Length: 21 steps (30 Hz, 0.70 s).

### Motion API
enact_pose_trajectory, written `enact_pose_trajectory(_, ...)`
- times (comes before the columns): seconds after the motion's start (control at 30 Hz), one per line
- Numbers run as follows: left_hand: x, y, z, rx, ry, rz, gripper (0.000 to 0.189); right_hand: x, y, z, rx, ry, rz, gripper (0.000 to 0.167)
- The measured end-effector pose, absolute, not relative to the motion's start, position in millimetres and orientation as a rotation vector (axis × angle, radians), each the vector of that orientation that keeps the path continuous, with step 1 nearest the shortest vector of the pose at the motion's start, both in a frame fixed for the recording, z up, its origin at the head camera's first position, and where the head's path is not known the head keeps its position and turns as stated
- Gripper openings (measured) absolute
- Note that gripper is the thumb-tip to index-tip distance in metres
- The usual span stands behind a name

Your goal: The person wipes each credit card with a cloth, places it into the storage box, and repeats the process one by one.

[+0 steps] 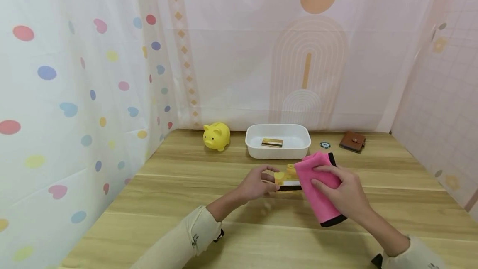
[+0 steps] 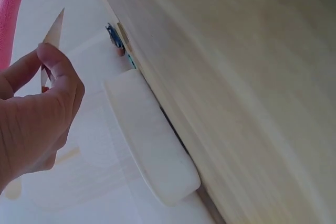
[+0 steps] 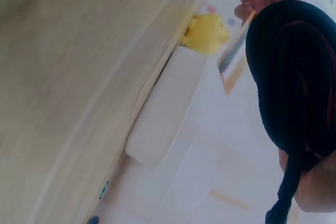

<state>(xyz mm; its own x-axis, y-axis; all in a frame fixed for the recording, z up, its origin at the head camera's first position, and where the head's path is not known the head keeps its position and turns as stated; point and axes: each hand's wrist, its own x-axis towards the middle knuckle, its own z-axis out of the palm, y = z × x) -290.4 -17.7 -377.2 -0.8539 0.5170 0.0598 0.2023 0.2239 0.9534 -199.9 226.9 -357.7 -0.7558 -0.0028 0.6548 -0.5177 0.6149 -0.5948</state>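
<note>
My left hand (image 1: pixel 258 182) pinches a gold card (image 1: pixel 288 183) with a black stripe and a white strip by its left edge, above the table. In the left wrist view the card (image 2: pixel 53 34) shows nearly edge-on between thumb and fingers. My right hand (image 1: pixel 346 192) grips a folded pink cloth (image 1: pixel 316 188) with black edging. The cloth overlaps the card's right end in the head view; whether they touch I cannot tell. In the right wrist view the cloth's rolled black edge (image 3: pixel 273 77) hides part of the left hand.
Behind the hands stands a white tray (image 1: pixel 278 153) with another gold card (image 1: pixel 272 142) lying in it. To its left is a yellow piggy bank (image 1: pixel 217 137). A poker chip (image 1: pixel 325 145) and a brown wallet (image 1: pixel 352 142) lie to its right on the wooden table (image 1: pixel 168 194).
</note>
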Motion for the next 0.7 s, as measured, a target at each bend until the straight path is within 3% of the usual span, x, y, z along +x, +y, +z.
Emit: enact_pose_trajectory(0.7,-283.0,-10.0,-368.2,0.583,2.022,2.0,0.037,-207.1,209.4,-355.0,0.448,-2.179,1.137,0.026)
